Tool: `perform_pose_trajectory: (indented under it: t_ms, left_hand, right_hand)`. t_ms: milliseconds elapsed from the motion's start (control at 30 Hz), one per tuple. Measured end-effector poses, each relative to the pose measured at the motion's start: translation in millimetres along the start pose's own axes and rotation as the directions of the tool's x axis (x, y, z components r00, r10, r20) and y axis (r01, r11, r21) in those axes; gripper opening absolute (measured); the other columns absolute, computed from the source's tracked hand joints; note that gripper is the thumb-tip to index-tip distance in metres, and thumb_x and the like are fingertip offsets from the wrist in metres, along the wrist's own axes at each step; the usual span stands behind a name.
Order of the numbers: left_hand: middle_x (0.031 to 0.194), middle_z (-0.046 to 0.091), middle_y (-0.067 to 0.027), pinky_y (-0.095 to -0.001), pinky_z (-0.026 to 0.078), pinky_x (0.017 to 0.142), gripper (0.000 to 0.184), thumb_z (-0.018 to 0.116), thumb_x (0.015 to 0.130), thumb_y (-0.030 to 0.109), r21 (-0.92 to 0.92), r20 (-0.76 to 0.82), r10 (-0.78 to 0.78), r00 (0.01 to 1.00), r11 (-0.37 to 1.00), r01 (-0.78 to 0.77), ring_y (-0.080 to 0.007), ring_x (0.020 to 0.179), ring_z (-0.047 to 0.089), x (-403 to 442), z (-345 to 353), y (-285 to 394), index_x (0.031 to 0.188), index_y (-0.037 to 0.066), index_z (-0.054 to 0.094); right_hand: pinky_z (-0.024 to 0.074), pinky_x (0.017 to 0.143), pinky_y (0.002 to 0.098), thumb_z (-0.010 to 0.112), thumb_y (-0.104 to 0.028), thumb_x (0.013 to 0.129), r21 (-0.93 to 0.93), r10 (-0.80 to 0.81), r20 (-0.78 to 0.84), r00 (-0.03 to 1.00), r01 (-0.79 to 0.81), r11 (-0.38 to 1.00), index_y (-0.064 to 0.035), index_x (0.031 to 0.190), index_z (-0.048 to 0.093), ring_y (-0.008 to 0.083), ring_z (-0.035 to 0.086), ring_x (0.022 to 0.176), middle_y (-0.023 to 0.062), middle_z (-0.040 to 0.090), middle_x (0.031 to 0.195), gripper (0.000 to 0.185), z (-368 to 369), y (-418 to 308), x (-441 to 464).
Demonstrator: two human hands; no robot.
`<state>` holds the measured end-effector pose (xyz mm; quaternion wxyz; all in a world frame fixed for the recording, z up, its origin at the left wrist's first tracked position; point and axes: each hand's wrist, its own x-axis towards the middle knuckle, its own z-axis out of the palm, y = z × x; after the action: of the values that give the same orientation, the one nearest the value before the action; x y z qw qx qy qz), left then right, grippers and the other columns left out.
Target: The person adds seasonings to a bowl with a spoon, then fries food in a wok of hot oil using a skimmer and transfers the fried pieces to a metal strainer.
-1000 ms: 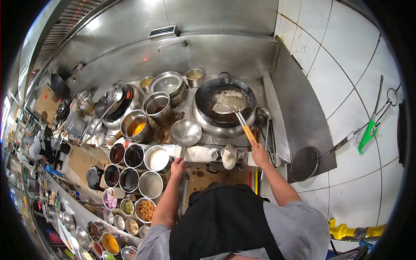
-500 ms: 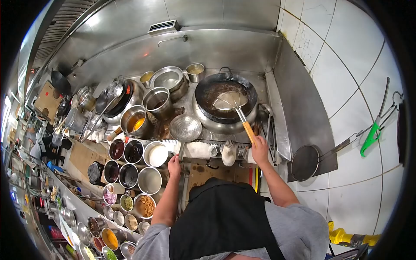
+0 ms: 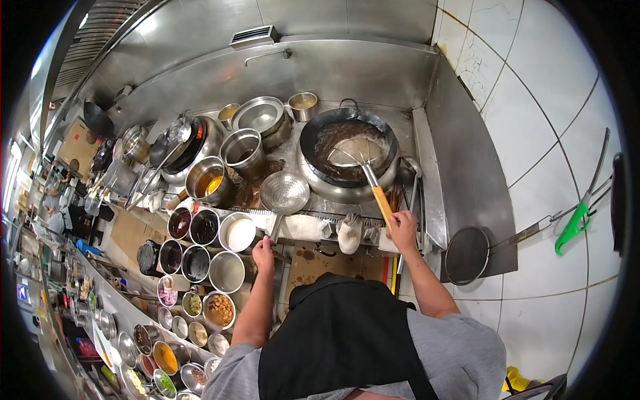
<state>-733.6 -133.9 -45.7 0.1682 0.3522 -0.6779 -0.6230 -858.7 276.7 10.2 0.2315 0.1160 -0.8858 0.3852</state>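
My right hand (image 3: 402, 231) is closed around the wooden handle of a wire-mesh strainer (image 3: 361, 153). The strainer's mesh head sits inside a black wok (image 3: 310, 157) with dark liquid in it, set on a round steel burner. In my left hand (image 3: 264, 253) is the handle of a perforated skimmer (image 3: 285, 193). Its round metal bowl is level with the stove's front, left of the wok and apart from it. Just left of that hand stands a white pot (image 3: 238, 233) with white contents.
Steel pots (image 3: 243, 152) stand left of the wok, and a second wok (image 3: 175, 147) lies farther left. Sauce containers (image 3: 197, 263) and ingredient bowls (image 3: 165, 360) fill the left side. A dark mesh strainer (image 3: 467, 255) hangs on the tiled wall at right. A folded cloth (image 3: 349, 235) lies at the stove's edge.
The camera view has shifted slightly. Both hands keep their grips, the strainer stays in the wok, and the skimmer has barely moved.
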Motion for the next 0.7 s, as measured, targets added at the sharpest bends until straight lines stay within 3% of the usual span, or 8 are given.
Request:
perform_pose_trajectory:
  t_ms: [133,200,267,300,367,433,633,700]
  left_hand:
    - [0.074,0.060,-0.0044,-0.0268,0.043,0.062,0.030,0.052,0.092,0.026,0.049,0.017,-0.013,1.000,0.999,0.012,-0.0115,0.061,0.051,15.3,-3.4,-16.2,0.098,-0.001,0.064]
    - [0.077,0.062,-0.0060,-0.0274,0.044,0.067,0.034,0.050,0.093,0.028,0.027,0.029,-0.035,0.999,0.999,0.034,-0.0132,0.066,0.054,17.0,4.5,-20.0,0.102,-0.002,0.064]
    - [0.085,0.065,-0.0107,-0.0295,0.045,0.075,0.040,0.047,0.093,0.031,0.101,-0.202,0.274,0.940,0.961,-0.258,-0.0183,0.082,0.059,25.6,18.9,-41.1,0.105,-0.003,0.064]
    - [0.085,0.065,-0.0107,-0.0295,0.045,0.075,0.040,0.047,0.093,0.031,0.106,-0.223,0.272,0.936,0.962,-0.254,-0.0183,0.082,0.059,23.9,19.1,-40.6,0.105,-0.003,0.064]
    - [0.094,0.066,-0.0160,-0.0321,0.044,0.083,0.041,0.045,0.093,0.032,0.212,-0.063,0.323,0.944,0.929,-0.303,-0.0221,0.092,0.060,23.2,17.6,-33.5,0.105,-0.003,0.063]
    - [0.094,0.066,-0.0189,-0.0343,0.043,0.085,0.047,0.040,0.094,0.038,0.292,-0.045,0.137,0.990,0.949,-0.118,-0.0257,0.093,0.061,8.5,20.7,-6.0,0.106,-0.002,0.063]
    - [0.098,0.065,-0.0192,-0.0354,0.043,0.087,0.042,0.040,0.094,0.033,0.444,0.103,0.086,0.991,0.887,-0.123,-0.0327,0.099,0.060,5.3,23.7,1.0,0.108,0.000,0.062]
    - [0.102,0.064,-0.0195,-0.0373,0.043,0.085,0.038,0.042,0.093,0.029,0.444,-0.030,0.358,0.933,0.841,-0.309,-0.0349,0.098,0.059,4.6,28.9,-8.2,0.108,0.000,0.061]
  right_hand:
    - [0.0430,0.076,0.0411,0.064,-0.013,0.077,0.000,0.020,0.031,0.999,-0.020,1.000,-0.0020,0.086,0.063,0.0320,0.056,0.084,0.0115,0.057,0.086,0.014,-4.6,8.7,-0.9]
    - [0.0429,0.082,0.0416,0.065,-0.018,0.078,-0.046,0.083,0.199,0.976,-0.075,0.996,-0.0033,0.105,0.059,0.0338,0.055,0.093,0.0143,0.056,0.098,0.032,-6.6,12.3,-3.1]
    - [0.0422,0.086,0.0419,0.065,-0.020,0.078,-0.044,0.116,0.257,0.959,-0.108,0.993,-0.0038,0.115,0.053,0.0351,0.053,0.098,0.0161,0.054,0.104,0.043,-7.8,15.7,-8.0]
    - [0.0415,0.089,0.0422,0.065,-0.023,0.078,-0.039,0.139,0.318,0.938,-0.133,0.990,-0.0044,0.125,0.047,0.0364,0.051,0.103,0.0179,0.052,0.111,0.054,-4.1,15.0,-9.6]
    - [0.0409,0.090,0.0422,0.066,-0.020,0.077,-0.013,0.124,0.379,0.917,-0.129,0.992,-0.0049,0.130,0.041,0.0373,0.050,0.105,0.0192,0.050,0.113,0.060,1.8,13.4,-12.0]
    - [0.0397,0.093,0.0422,0.068,-0.014,0.075,-0.009,0.144,0.455,0.879,-0.157,0.988,-0.0059,0.138,0.029,0.0391,0.047,0.108,0.0218,0.047,0.118,0.074,2.9,17.7,-15.5]
    - [0.0455,0.083,0.0443,0.062,-0.005,0.076,-0.117,0.189,0.492,0.850,-0.150,0.982,-0.0182,0.142,0.024,0.0397,0.052,0.100,0.0203,0.046,0.115,0.077,14.2,16.6,-14.7]
    - [0.0466,0.079,0.0450,0.059,-0.003,0.077,-0.194,0.235,0.491,0.839,-0.158,0.968,-0.0200,0.142,0.024,0.0398,0.054,0.096,0.0204,0.047,0.109,0.076,17.7,16.5,-10.1]
